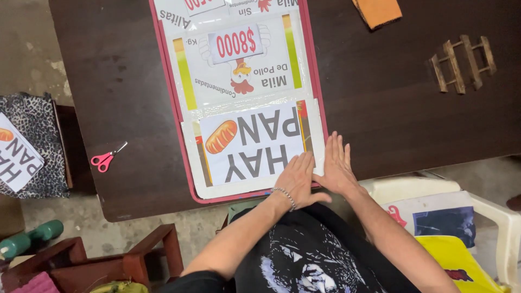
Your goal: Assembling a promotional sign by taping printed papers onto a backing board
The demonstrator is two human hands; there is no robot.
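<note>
We are pressing our left hand [297, 182] and right hand [337, 168], both flat with grips released, onto the bread sign's [252, 144] lower right corner, at the pink board's [175, 103] near end on the bench [391, 108], so smoothing outward toward its edges seems next.

On the surface [380, 108] a board [171, 92] carries laminated signs [249, 141], both hands pressing its near right corner, scissors [106, 159] to its left, a wooden trivet [461, 62] far right.
</note>
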